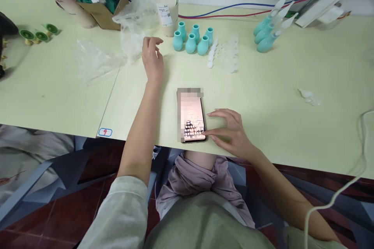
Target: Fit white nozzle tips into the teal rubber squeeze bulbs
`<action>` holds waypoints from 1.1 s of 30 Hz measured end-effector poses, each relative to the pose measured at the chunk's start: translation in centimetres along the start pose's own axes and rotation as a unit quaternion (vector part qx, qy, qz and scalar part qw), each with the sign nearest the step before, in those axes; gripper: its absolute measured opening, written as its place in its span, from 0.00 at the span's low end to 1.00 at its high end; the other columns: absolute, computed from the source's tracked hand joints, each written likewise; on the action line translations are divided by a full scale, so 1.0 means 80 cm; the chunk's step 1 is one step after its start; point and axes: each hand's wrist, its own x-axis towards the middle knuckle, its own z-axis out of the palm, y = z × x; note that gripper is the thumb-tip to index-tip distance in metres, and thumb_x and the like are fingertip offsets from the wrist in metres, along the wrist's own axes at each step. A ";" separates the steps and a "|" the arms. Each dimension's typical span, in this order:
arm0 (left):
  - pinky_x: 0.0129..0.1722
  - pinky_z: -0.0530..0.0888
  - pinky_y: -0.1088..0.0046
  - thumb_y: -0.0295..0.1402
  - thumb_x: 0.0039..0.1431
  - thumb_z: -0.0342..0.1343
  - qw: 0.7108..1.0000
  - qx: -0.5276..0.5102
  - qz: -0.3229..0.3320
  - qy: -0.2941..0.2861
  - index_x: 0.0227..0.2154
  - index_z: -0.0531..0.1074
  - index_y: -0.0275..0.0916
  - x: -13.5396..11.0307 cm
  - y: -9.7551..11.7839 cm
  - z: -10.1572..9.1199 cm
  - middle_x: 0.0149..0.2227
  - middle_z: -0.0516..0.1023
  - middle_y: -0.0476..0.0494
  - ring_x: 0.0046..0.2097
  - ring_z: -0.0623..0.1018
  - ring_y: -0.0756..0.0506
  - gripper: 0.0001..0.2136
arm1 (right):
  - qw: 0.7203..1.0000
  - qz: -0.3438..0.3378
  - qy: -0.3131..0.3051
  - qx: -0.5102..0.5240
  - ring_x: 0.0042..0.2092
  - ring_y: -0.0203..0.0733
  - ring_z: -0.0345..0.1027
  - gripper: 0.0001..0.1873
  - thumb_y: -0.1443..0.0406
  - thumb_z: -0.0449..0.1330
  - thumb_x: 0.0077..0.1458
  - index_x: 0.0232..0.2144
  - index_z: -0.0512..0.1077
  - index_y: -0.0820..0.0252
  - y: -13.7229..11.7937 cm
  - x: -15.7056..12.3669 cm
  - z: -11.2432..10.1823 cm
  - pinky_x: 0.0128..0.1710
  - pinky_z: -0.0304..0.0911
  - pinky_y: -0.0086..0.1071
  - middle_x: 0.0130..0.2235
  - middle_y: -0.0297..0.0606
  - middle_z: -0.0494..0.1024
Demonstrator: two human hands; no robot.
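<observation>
A phone (193, 114) lies flat near the table's front edge, its screen lit with a keyboard in the lower part. My right hand (230, 132) is beside it with fingers spread, one fingertip at the screen's lower right. My left hand (153, 58) rests farther back on the table, fingers loosely curled and apart, holding nothing. To its right stand several turquoise bulb-shaped pieces (191, 43) with open tops. Beside these lie rows of small white translucent parts (212, 53). Three turquoise bulbs with long clear tips (267, 42) lie at the back right.
Behind my left hand are a plastic cup (166, 11), a clear bag (131, 27) and a cardboard box (108, 17). Green-topped pieces (42, 36) stand far left. A white scrap (308, 95) lies right. A pale cable (336, 194) hangs over the right edge.
</observation>
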 end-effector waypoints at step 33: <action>0.50 0.71 0.62 0.37 0.56 0.56 1.000 -0.026 0.005 -0.011 0.34 0.68 0.48 0.002 -0.012 0.003 0.42 0.68 0.45 0.48 0.72 0.42 0.04 | 1.000 0.023 0.001 -0.001 0.57 0.49 0.57 0.09 0.64 0.57 0.56 0.34 0.78 0.45 0.000 -0.001 0.004 0.61 0.42 0.51 0.52 0.33 0.69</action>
